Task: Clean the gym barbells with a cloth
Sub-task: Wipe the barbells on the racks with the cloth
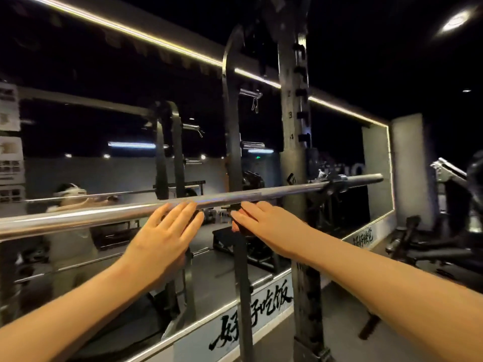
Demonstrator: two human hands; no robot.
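Two hands are showing in the head view, both reaching toward the barbell (104, 215), which is lying across the frame from 9 o'clock to 2 o'clock. It is resting on the rack upright (294, 121) in front of a wall mirror (65, 121).

The left hand (167, 231) is lying wide at centre frame, fingers straight and together, with the fingertips (189, 209) meeting the lower edge of the bar shaft. The right hand (264, 222), just toward 3 o'clock of the left, is also lying flat with straight fingers. It is covering a dark piece (239, 228) directly under the bar. Blur is preventing a call on whether this piece is the cloth or part of the rack hook.

Wiping appears to be about to start at mid-shaft, and most of the bar is probably waiting to be cleaned.

Hazards from this position:
- If no cloth is lying under the palm, bare skin is likely to smear the chrome rather than clean it.
- Pushing along the shaft is likely to roll or slide the bar on its supports.
- Fingers working close to the support point are risking a pinch between bar and hook.
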